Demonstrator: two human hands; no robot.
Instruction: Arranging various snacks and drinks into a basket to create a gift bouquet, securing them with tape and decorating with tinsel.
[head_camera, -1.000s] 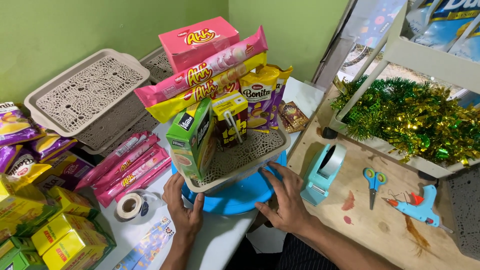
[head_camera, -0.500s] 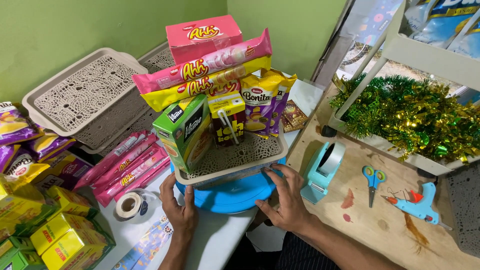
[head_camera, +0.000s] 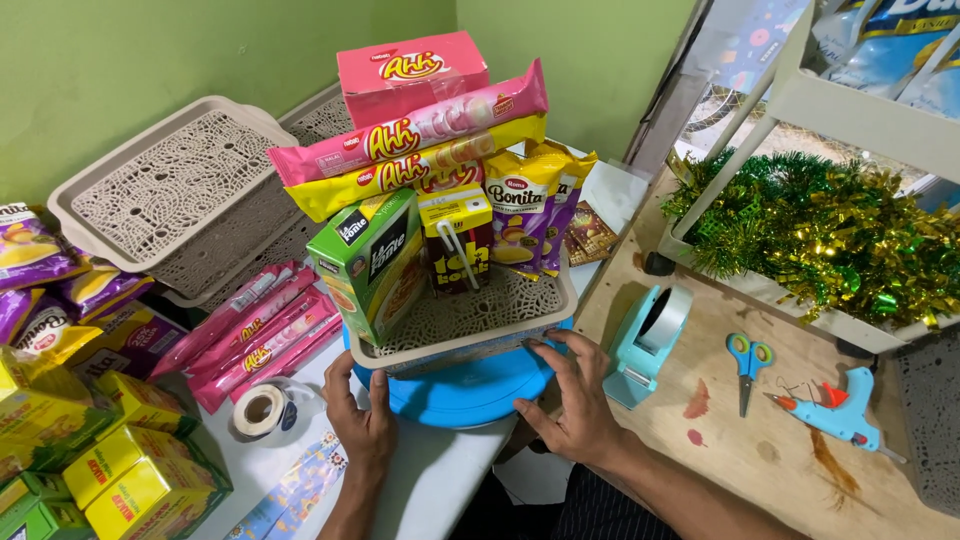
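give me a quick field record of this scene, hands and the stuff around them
left hand: touching front rim of beige tray
right hand: fingers on blue round turntable under the tray
in tray: green box, small drink carton, snack pouches, long pink and yellow packs, pink box on top
nearby: tape roll, teal tape dispenser, scissors, glue gun

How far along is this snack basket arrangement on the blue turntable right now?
Done: the beige tray on the blue turntable already holds a green box, a drink carton, snack pouches and stacked pink and yellow packs. In hand: the left hand and right hand rest at the turntable's edge. Left: loose pink packs, yellow boxes, tape roll and tinsel lie unused.
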